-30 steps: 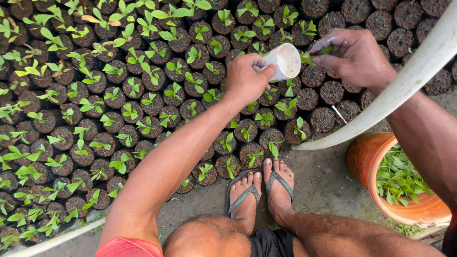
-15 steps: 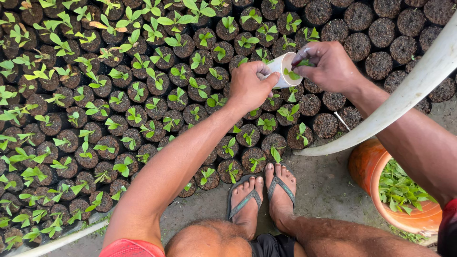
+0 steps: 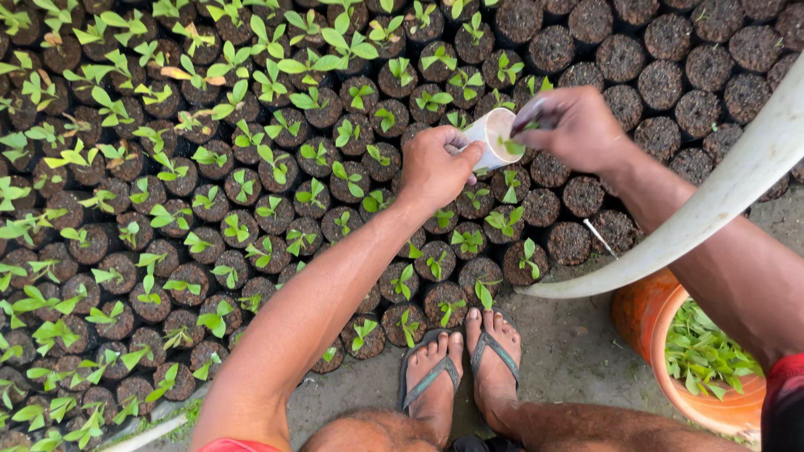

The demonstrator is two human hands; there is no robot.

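My left hand (image 3: 437, 166) grips a short white tube (image 3: 491, 136) and holds it tilted above the rows of soil-filled nursery bags (image 3: 435, 259). My right hand (image 3: 576, 125) is at the tube's open mouth, its fingers pinched on a small green seedling (image 3: 513, 147) that sits at the rim. Most bags below hold little green seedlings (image 3: 243, 184); the bags at the upper right (image 3: 670, 38) show only bare dark soil.
A curved white pipe (image 3: 712, 209) arches across the right side. An orange bucket (image 3: 641, 322) with loose green seedlings stands at the lower right. My feet in flip-flops (image 3: 461, 368) rest on concrete against the bags' edge.
Both hands and the white tube have come closer and lower toward the bags. The right hand has brought the seedling into the tube's mouth.
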